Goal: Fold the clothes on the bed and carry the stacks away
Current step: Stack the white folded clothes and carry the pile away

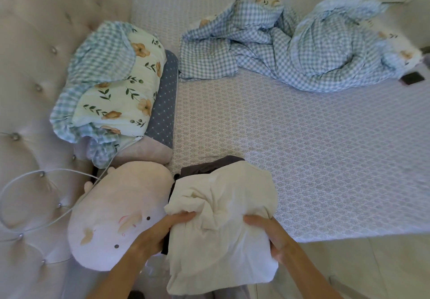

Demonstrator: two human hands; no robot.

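**Nearly there: the stack is in hand at the bed's edge**

Now both hands have the pile. At the bottom centre of the frame the left hand [162,231] grips the near left side of a cream garment [223,224], fingers curled over its top edge, and the right hand [267,233] clasps the right side the same way. A dark garment [204,167] sits under the cream one, peeking out at the far end and down the left side. The stack overhangs the near edge of the bed [302,147], so I'd judge the folding of these pieces done and the carrying just starting.

Left to do, by the look of it: little. A rumpled checked blanket [290,47] lies in the upper right, and whether it hides any clothes I cannot tell. Pillows [116,84] sit at upper left, a plush toy [111,217] at lower left.

Hard to read: how many pieces the stack holds, the small dark object [411,78] at the right edge, and where the stack goes.
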